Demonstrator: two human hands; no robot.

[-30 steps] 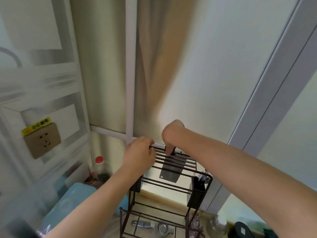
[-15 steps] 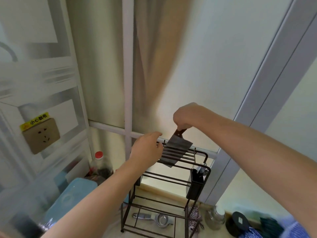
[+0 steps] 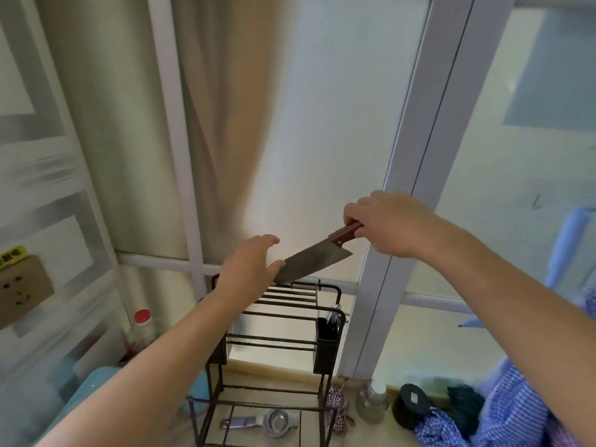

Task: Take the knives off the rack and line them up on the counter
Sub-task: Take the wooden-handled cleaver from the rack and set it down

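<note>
My right hand [image 3: 388,222] grips the brown wooden handle of a wide-bladed knife [image 3: 314,261], which hangs in the air above the dark wire rack [image 3: 292,301], blade slanting down to the left. My left hand [image 3: 250,267] hovers open over the rack's top left corner, its fingers close to the blade's tip; whether they touch it is unclear. The slots in the rack's top show no other knife. A black holder [image 3: 327,341] with utensils hangs on the rack's right side.
A metal squeezer [image 3: 258,421] lies on the rack's bottom shelf. A red-capped bottle [image 3: 140,330] stands left of the rack, a blue bin [image 3: 87,391] below it. A glass jar [image 3: 372,400], a black round object [image 3: 414,403] and blue checked cloth [image 3: 503,417] sit at the right.
My right hand has pulled the knife up out of the rack's slots and moved it up and to the right. My left hand has let go of the top rail and opened.
</note>
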